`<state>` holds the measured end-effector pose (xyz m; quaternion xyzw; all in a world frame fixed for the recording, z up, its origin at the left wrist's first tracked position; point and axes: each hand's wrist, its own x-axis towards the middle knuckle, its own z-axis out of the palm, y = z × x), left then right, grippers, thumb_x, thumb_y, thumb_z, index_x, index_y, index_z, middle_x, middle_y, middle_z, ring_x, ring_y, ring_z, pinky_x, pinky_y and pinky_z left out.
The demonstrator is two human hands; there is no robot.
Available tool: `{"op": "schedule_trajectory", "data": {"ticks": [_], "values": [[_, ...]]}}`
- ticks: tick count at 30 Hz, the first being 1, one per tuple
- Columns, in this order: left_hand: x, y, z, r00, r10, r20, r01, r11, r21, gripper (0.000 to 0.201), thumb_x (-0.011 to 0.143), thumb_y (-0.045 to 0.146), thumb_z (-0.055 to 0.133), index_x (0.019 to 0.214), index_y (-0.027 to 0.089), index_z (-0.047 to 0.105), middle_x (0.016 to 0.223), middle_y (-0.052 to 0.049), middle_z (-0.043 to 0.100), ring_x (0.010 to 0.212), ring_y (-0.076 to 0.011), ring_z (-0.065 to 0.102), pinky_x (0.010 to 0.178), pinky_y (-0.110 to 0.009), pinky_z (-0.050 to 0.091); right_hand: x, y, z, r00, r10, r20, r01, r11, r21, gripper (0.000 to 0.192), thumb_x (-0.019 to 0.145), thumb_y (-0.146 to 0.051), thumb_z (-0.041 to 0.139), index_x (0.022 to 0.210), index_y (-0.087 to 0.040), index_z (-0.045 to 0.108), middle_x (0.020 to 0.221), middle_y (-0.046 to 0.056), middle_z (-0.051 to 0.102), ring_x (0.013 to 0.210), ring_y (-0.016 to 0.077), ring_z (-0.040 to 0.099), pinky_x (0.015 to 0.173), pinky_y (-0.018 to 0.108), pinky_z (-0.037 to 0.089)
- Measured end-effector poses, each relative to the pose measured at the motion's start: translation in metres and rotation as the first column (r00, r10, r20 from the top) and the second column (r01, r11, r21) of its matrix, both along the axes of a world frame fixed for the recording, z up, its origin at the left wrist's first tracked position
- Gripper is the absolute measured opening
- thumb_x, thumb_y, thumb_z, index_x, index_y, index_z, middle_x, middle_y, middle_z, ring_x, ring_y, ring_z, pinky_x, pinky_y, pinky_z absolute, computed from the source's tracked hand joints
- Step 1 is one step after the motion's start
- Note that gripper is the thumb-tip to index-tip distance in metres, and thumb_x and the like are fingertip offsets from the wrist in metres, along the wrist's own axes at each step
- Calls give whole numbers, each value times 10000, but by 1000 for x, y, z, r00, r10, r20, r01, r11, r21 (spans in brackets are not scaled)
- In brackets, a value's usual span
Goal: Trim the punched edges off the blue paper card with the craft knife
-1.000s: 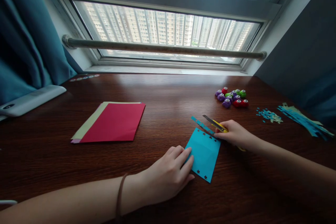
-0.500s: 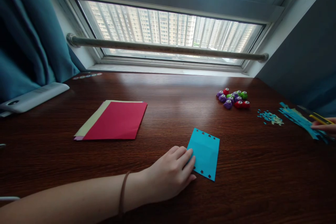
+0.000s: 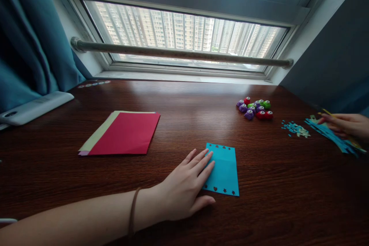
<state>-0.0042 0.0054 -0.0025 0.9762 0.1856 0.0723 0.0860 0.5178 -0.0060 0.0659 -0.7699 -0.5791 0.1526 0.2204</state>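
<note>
A small sheet of blue paper [image 3: 224, 169] lies on the dark wooden table, with tiny shapes such as hearts and stars punched along its top and bottom edges. My left hand [image 3: 187, 188] rests flat on its left side, fingers spread and the thumb off the sheet. At the far right my right hand [image 3: 347, 125] is closed around a thin yellow tool [image 3: 328, 112]; its exact kind is hard to make out. Under that hand are blue and pale paper strips [image 3: 327, 132], partly covered by it.
Left of centre lies a stack of coloured paper [image 3: 123, 132], red on top. Small craft punches [image 3: 253, 108] in purple, red and green sit at back right, beside a scatter of paper bits [image 3: 295, 128]. A white device [image 3: 37, 107] lies by the curtain.
My left hand has spread its fingers, and the blue paper has turned to lie straighter, slightly further left. My right hand has come further into view with the thin yellow tool.
</note>
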Motion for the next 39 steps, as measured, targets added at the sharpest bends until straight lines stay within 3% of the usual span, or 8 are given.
{"op": "schedule_trajectory", "data": {"ticks": [1,2,4,7,11,14,19,39], "values": [[0,1,0,1000,-1,-14,1,1000,-20,689,878,539,435,1355,69,273,1419,-209,229,1316,-341,172,1066,-520,190,-27,7,2,988,76,-132,-92,989,-119,681,705,-736,477,843,-93,652,522,33,442,443,113,425,441,286,314],[0,1,0,1000,3,-19,-4,999,-36,689,880,552,419,1358,78,273,1416,-203,242,1313,-336,185,1066,-516,190,-57,12,3,970,163,-179,-191,970,-153,639,764,-709,426,895,-115,624,558,34,461,484,129,444,463,280,328],[-1,0,0,1000,21,-17,-22,998,-55,675,883,574,385,1359,105,289,1406,-187,277,1292,-335,241,1052,-510,216,-118,17,0,922,384,-40,-385,909,-161,492,871,-594,369,860,-149,580,638,49,511,540,142,459,492,269,325],[-1,-1,0,999,36,-5,-36,998,-49,658,888,597,339,1355,134,310,1387,-171,321,1245,-339,323,1008,-498,283,-199,17,-9,724,680,120,-662,733,-158,373,948,-429,313,751,-165,490,642,26,512,564,144,467,551,265,324],[-2,-3,-2,1000,26,10,-26,1000,-5,660,893,599,322,1351,124,316,1391,-173,316,1233,-344,338,995,-490,295,-256,27,-24,507,796,331,-783,586,-209,291,962,-330,328,763,-165,461,702,32,559,593,154,509,547,264,281],[-2,-3,-3,999,20,29,-20,1000,17,656,896,594,322,1340,110,332,1390,-180,315,1240,-347,331,1005,-485,283,-269,40,-33,418,803,425,-783,556,-279,281,956,-325,367,748,-162,462,689,36,588,569,157,535,521,268,246],[-3,-3,-3,999,14,38,-15,1000,28,671,893,601,319,1336,96,335,1383,-191,320,1263,-365,287,1023,-492,257,-275,51,-41,366,813,452,-762,541,-356,272,955,-316,381,766,-152,489,683,55,629,583,168,586,518,263,247],[-2,-3,2,1000,21,-5,-21,1000,-20,649,897,577,334,1342,104,328,1389,-188,305,1257,-405,265,1012,-544,262,-283,49,-44,338,808,482,-780,528,-337,250,945,-309,418,768,-151,496,683,53,646,582,168,612,483,255,246]]}}
